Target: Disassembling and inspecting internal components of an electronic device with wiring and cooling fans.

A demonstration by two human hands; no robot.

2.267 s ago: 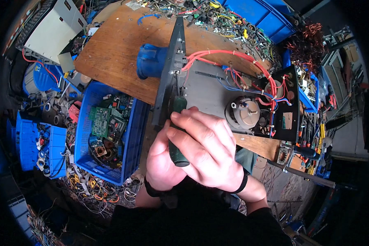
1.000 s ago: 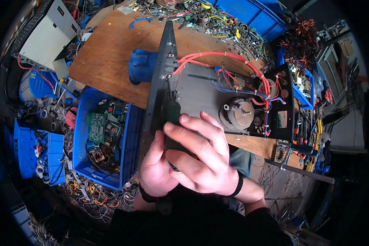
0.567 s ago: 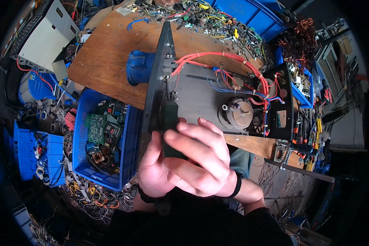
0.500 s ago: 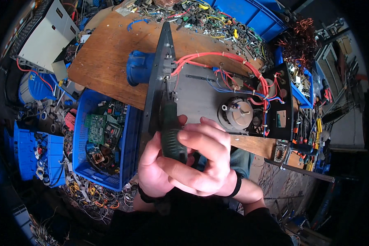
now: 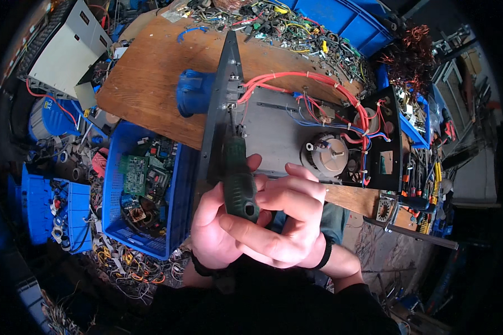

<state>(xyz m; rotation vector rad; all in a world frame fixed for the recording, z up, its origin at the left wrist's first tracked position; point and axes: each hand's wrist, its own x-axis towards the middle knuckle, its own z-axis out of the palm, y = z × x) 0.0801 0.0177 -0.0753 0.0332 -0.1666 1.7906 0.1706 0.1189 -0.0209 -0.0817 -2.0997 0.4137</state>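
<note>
Both my hands are closed around a screwdriver [image 5: 239,187] with a dark green ribbed handle. My left hand [image 5: 213,231] grips it from the left, the thumb along the handle's side. From the right, my right hand [image 5: 290,220] curls its fingers over the handle's near end. The shaft points away from me, toward the terminal block [image 5: 235,92] inside an opened metal case [image 5: 274,131]; its tip is too small to make out. Red cables [image 5: 296,75] run from that block across the case. A round wire-wound part with a cream disc [image 5: 331,156] sits inside at the right.
The case stands on a wooden table [image 5: 145,84], with a blue cylindrical object [image 5: 194,92] behind its panel. To the left, a blue crate [image 5: 109,195] holds circuit boards. Scrap wires and parts [image 5: 313,33] lie piled at the far edge. A clamp [image 5: 384,209] sits at the table's right.
The screwdriver handle has turned, and a dark hole near its end now shows. My right fingers have shifted on it. The whole view has moved slightly.
</note>
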